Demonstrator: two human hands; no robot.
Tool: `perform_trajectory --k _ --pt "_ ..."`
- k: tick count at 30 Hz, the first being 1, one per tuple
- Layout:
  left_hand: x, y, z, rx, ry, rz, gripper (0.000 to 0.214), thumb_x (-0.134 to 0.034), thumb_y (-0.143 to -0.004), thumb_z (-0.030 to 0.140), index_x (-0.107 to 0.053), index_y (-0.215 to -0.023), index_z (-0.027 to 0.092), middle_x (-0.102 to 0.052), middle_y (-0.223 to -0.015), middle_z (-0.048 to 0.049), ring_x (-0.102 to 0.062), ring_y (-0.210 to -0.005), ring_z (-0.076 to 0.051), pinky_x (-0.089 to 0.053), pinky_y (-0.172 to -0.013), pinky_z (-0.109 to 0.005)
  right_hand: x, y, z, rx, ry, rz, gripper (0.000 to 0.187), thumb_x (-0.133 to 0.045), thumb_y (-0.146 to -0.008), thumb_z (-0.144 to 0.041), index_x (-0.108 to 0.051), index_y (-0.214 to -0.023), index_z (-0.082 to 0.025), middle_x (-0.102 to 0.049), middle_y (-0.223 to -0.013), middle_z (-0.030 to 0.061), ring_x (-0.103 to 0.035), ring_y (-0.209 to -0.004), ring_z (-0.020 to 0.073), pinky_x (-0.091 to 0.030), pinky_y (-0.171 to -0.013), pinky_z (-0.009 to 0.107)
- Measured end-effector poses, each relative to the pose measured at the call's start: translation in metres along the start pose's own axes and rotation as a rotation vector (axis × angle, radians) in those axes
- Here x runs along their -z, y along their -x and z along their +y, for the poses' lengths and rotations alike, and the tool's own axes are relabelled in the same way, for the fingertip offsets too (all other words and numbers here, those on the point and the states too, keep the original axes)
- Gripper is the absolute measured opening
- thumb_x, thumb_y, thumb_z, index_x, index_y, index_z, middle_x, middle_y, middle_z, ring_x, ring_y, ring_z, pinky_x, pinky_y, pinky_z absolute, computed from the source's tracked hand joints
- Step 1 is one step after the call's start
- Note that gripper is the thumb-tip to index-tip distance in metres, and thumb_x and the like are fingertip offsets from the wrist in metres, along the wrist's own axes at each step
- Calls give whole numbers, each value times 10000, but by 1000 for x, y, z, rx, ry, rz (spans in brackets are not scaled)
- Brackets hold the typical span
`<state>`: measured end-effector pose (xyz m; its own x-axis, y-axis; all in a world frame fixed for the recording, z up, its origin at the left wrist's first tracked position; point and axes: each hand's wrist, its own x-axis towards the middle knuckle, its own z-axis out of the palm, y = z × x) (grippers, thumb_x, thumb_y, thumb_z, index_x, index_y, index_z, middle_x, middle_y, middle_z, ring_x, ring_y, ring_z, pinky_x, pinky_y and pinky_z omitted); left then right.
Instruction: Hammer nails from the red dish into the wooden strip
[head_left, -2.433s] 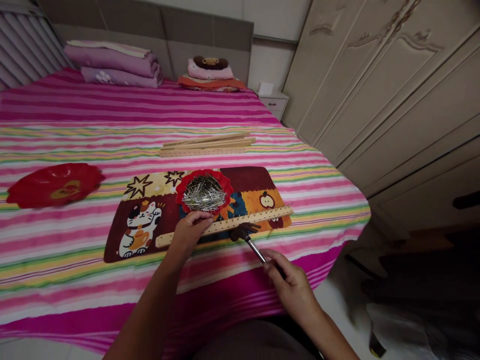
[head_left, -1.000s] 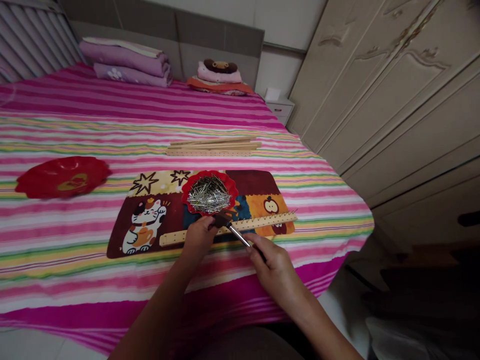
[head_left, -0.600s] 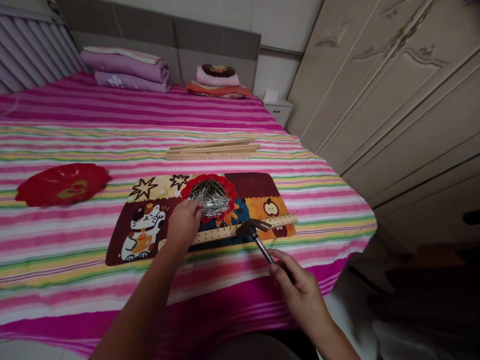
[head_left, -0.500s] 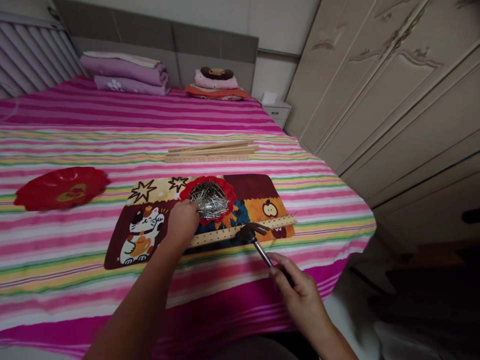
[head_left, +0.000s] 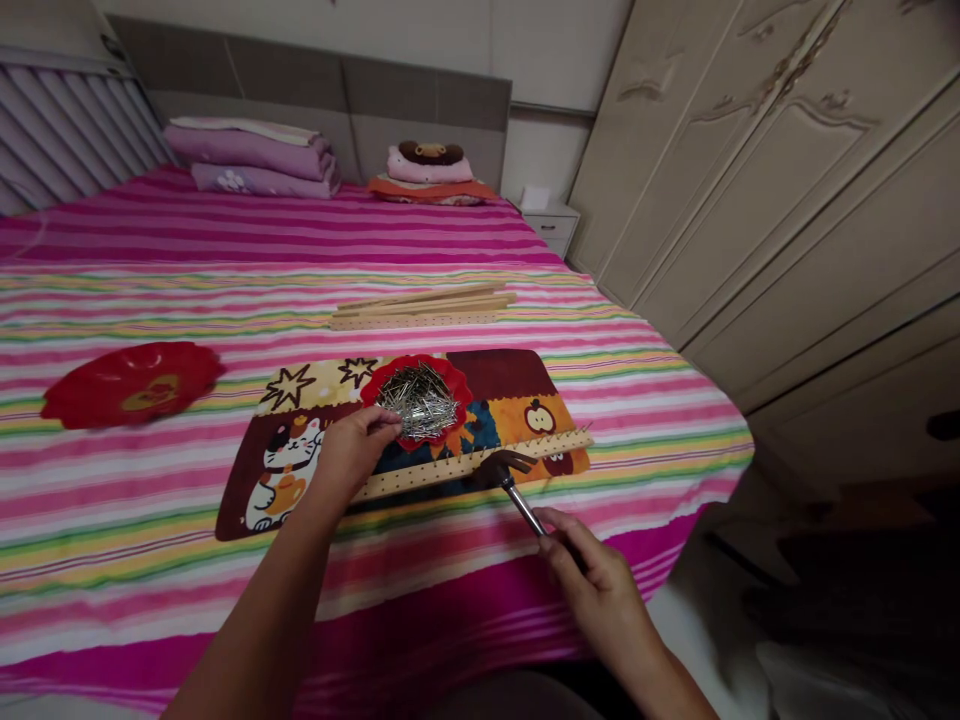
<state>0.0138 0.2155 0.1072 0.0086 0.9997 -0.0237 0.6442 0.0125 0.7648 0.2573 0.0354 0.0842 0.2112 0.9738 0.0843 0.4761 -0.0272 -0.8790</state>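
My right hand (head_left: 589,575) grips a claw hammer (head_left: 523,505) by its handle. The hammer's dark head rests at the near side of a pale wooden strip (head_left: 405,479). Holes run along the strip, and several nails stand upright in its right part. My left hand (head_left: 358,448) is at the left rim of a red scalloped dish (head_left: 373,388) full of loose nails (head_left: 421,402). Its thumb and fingertips are pinched together; whatever is between them is too small to make out. Dish and strip lie on a patterned mat (head_left: 502,372) with a cat picture.
A red tray (head_left: 97,390) lies on the striped bedcover at the left. Behind the mat is a stack of wooden strips (head_left: 420,312). Folded purple bedding (head_left: 255,165) and a smaller folded pile (head_left: 431,180) lie by the headboard. A wardrobe (head_left: 750,190) stands at the right.
My left hand has drawn back slightly to the left from the nails, fingertips now pinched at the dish's rim. My right hand and the hammer have stayed nearly still.
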Motion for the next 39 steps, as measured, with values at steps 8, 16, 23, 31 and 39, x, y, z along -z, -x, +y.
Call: perform_trajectory --k 8,16,23,31,39 --pt "-22 26 -5 218 600 -123 379 -740 -459 399 -650 -735 155 -588 -564 23 -490 -505 -86 -351 -454 -197 -2 1 -2 33 15 -9 298 -521 -847 -346 -638 -1071 -187 -694 -807 43 -656 -736 168 -523 -694 231" --pt "-29 31 -5 324 703 -159 411 -762 -413 367 -641 -735 141 -604 -567 20 -524 -508 -80 -401 -480 -192 -2 1 -3 -8 -7 -1 293 -520 -833 -341 -647 -1036 -173 -692 -789 42 -651 -726 170 -525 -689 244" --pt "-44 30 -18 243 585 -119 333 -714 -506 379 -647 -743 156 -598 -547 25 -518 -469 -84 -289 -386 -166 -1 0 -2 -15 -31 -9 289 -514 -836 -333 -640 -1044 -176 -669 -729 27 -633 -688 165 -510 -625 229" --pt "-46 31 -21 203 478 -58 280 -678 -537 387 -657 -718 175 -638 -619 22 -560 -510 -102 -444 -525 -212 -3 1 2 -6 -18 -7 288 -515 -837 -332 -642 -1041 -174 -690 -772 34 -652 -714 163 -520 -660 222" --pt "-51 33 -29 141 439 -53 266 -633 -606 417 -647 -753 196 -639 -640 22 -580 -550 -128 -468 -580 -243 -6 -1 -5 12 -14 -45 278 -514 -854 -347 -644 -1053 -203 -703 -820 35 -668 -811 175 -525 -740 220"
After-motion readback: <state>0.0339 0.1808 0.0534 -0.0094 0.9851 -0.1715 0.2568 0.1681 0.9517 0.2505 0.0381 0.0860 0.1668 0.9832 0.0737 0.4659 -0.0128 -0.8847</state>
